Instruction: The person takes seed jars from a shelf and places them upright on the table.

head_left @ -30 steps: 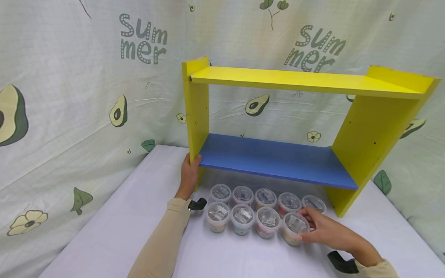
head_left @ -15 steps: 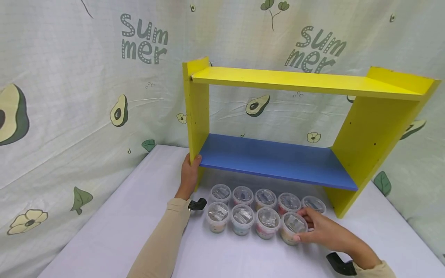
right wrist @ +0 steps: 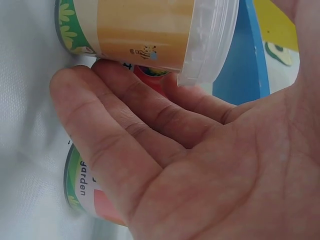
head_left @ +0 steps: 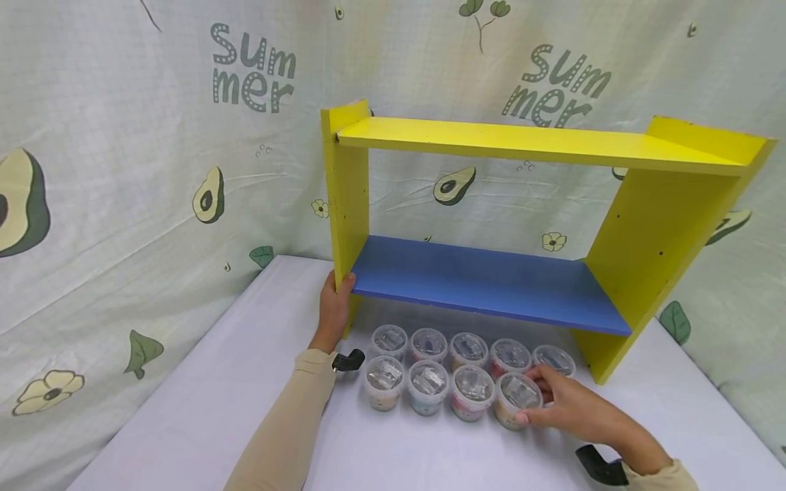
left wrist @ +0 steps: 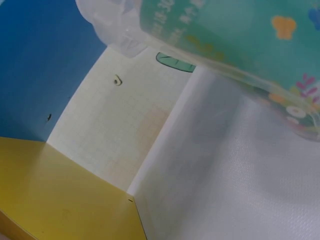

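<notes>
My left hand [head_left: 333, 310] grips the lower left side panel of a yellow and blue shelf unit [head_left: 491, 276], its thumb over the front edge. With thumb in front and fingers behind, my right hand [head_left: 580, 408] holds a clear-lidded plastic tub [head_left: 518, 401] at the right end of the front row. An orange-tan label shows on this tub [right wrist: 142, 30] in the right wrist view, beside the hand's extended fingers. To its left stands a pink-labelled tub [head_left: 473, 394], close against it. Behind the right fingers sits the back row's rightmost tub [head_left: 555, 359], partly hidden.
Several more lidded tubs [head_left: 428, 387] stand in two rows on the white table [head_left: 245, 382], the back row [head_left: 430, 344] beneath the blue shelf board. A printed cloth [head_left: 123, 204] hangs behind and on the left. Black wrist mounts [head_left: 598, 466] stick out near the sleeves.
My right hand has shifted slightly left with the tub, which now stands closer to the pink-labelled one. The left hand and shelf unit have stayed put.
</notes>
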`<state>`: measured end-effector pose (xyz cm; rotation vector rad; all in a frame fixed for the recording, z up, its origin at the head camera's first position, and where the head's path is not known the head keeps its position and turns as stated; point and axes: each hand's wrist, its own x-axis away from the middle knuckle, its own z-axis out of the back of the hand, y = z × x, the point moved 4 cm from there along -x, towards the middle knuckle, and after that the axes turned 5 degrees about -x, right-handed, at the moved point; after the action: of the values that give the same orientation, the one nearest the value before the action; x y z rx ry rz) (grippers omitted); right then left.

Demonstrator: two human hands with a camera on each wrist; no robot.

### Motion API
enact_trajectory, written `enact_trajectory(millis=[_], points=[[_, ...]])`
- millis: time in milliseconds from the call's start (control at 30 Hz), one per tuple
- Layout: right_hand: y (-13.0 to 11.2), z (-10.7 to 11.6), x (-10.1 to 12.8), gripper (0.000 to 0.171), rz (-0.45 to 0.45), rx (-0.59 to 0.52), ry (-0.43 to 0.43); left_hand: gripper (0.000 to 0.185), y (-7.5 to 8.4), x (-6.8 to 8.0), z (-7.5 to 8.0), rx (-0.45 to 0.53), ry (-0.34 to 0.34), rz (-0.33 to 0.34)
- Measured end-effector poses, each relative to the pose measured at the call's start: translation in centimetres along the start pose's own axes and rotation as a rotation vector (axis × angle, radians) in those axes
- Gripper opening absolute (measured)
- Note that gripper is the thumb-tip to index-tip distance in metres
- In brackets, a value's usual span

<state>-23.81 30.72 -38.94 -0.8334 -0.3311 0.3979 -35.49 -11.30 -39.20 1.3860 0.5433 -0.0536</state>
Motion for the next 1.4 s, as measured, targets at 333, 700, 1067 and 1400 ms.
enact_trajectory(millis=[333, 700, 1067, 1400], points=[[-0.1, 0.0, 0.0, 0.07, -0.039, -0.002, 0.037, 0.05, 0.1, -0.1, 0.0, -0.007, 0.005, -0.003], [-0.1, -0.1, -0.2, 0.071, -0.063, -0.004, 0.059, 0.051, 0.0, 0.0, -0.1, -0.002, -0.002, -0.001], [-0.5, 0.1, 0.3, 0.069, -0.03, 0.023, 0.052, 0.057, -0.1, -0.1, 0.0, -0.032, 0.024, -0.027], [-0.4, 2.1, 0.8, 0.054, 0.008, -0.099, 0.014, 0.057, 0.0, 0.0, 1.2, -0.162, 0.007, -0.053]])
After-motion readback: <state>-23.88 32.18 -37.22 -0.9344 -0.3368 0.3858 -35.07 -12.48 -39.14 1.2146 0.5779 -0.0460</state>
